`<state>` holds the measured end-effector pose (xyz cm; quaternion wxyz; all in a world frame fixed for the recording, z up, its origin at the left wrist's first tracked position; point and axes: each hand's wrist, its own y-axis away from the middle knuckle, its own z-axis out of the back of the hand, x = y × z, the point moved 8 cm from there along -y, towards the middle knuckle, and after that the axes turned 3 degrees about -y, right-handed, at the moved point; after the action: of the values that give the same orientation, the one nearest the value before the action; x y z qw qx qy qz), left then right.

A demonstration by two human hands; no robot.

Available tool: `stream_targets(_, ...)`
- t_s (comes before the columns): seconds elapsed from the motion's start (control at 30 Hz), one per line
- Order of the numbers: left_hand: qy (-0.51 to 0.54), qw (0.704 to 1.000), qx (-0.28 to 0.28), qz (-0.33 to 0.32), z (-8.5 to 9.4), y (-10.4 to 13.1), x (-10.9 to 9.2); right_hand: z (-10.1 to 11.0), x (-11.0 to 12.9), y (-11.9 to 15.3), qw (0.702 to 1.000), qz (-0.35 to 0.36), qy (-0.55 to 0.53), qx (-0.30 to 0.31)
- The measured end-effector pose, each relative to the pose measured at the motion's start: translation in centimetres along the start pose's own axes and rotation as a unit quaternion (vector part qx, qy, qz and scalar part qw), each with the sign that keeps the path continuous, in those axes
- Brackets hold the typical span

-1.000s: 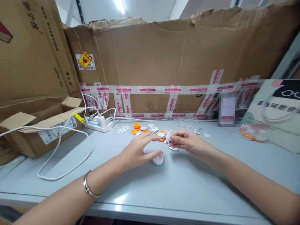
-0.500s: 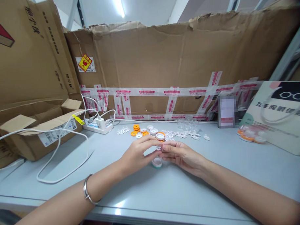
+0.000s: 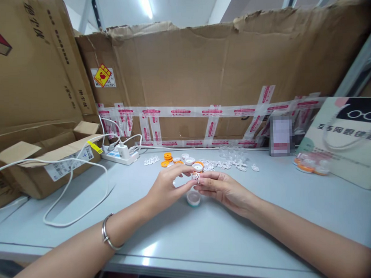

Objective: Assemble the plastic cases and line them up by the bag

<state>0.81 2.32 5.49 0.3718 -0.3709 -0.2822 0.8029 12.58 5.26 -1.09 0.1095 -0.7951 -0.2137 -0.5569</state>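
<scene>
A small white openwork plastic piece [image 3: 196,177] is held between my two hands above the table. My right hand [image 3: 225,191] pinches its right side with thumb and fingertips. My left hand [image 3: 169,184] has its thumb and index fingertips at the piece's left side, curved with a gap between them. Just below the fingers, a round clear-and-white cup with a teal base [image 3: 193,198] stands on the table. Behind the hands is a white round cap [image 3: 198,167] with orange beneath it.
Orange rings [image 3: 168,157], white lattice pieces [image 3: 224,165] and clear domes [image 3: 233,153] lie towards the back. A power strip [image 3: 120,155] with white cables and an open carton [image 3: 46,160] are left. At right stand a phone [image 3: 282,135], assembled orange-and-clear pieces [image 3: 311,165] and a paper bag [image 3: 350,145].
My left index finger has drawn back a little to the left, and more of the white openwork piece now shows. The view has shifted slightly.
</scene>
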Motion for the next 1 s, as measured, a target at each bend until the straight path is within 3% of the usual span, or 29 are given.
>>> stream_targets(0.2, 0.043, 0.998, 0.007, 0.055, -0.4, 0.1, 0.5, 0.0, 1.5, 0.2, 0.985, 0.099, 0.129, -0.049)
stream_targets(0.47, 0.107, 0.988, 0.01, 0.109, -0.6, 0.0, 1.4, -0.1, 0.2, 0.0, 1.0, 0.012, -0.016, 0.003)
stream_targets(0.77, 0.143, 0.974, 0.016, 0.172, -0.8, 0.1, 2.1, -0.1, 0.2, -0.1, 0.999, 0.015, -0.033, 0.004)
stream_targets(1.0, 0.188, 0.963, 0.05, 0.188, -1.8, 0.3, 2.2, -0.5, 1.7, 0.2, 0.984, 0.135, 0.113, -0.01)
